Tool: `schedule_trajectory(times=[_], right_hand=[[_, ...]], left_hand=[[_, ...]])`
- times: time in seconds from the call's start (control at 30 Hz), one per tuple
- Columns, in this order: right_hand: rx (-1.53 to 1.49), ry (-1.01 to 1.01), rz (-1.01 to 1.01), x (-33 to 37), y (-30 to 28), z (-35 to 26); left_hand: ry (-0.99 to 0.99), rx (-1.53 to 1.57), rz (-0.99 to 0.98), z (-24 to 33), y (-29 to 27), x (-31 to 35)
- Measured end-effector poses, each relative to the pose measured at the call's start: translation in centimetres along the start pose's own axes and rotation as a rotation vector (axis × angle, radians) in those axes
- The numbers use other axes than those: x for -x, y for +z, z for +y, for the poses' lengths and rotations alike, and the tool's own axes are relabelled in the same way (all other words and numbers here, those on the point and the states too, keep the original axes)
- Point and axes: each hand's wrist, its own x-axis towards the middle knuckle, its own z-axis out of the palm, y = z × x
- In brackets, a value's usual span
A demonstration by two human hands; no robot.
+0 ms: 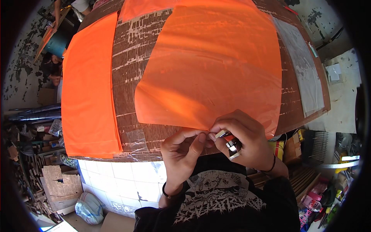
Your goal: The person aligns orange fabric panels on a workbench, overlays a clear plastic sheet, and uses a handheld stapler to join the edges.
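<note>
Fingers of the left hand and right hand pinch the near edge of the orange plastic sheet lying on the worktable; the right also grips a small metal tool. It looks light, limp, slippery.

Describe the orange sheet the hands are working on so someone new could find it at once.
Start at the big worn wooden table. Two orange plastic sheets lie on it: a flat stack along its left side and a single sheet in the middle. The one meant is the middle sheet. It is see-through and curling, and its near edge is pinched by the left hand and right hand.
</note>
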Motion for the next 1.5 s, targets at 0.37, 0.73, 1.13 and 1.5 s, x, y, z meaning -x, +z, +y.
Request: schedule_trajectory(times=[0.37,0.73,1.13,1.5], right_hand=[[-0.352,0.347,-0.137,-0.6,-0.6,0.6],[-0.584,0.459,-0.082,-1.1,0.1,2.4],[-0.387,0.354,-0.124,-1.0,0.6,2.8],[-0.421,0.334,-0.129,-0.9,0.8,3.0]], left_hand=[[0.635,-1.272,0.162,1.9,0.8,-1.2],[0.597,-1.354,-0.037,2.2,-0.9,-3.7],[0.403,-1.137,-0.067,1.7,-1.6,-4.2],[0.444,-1.155,-0.058,1.5,-1.6,-4.0]])
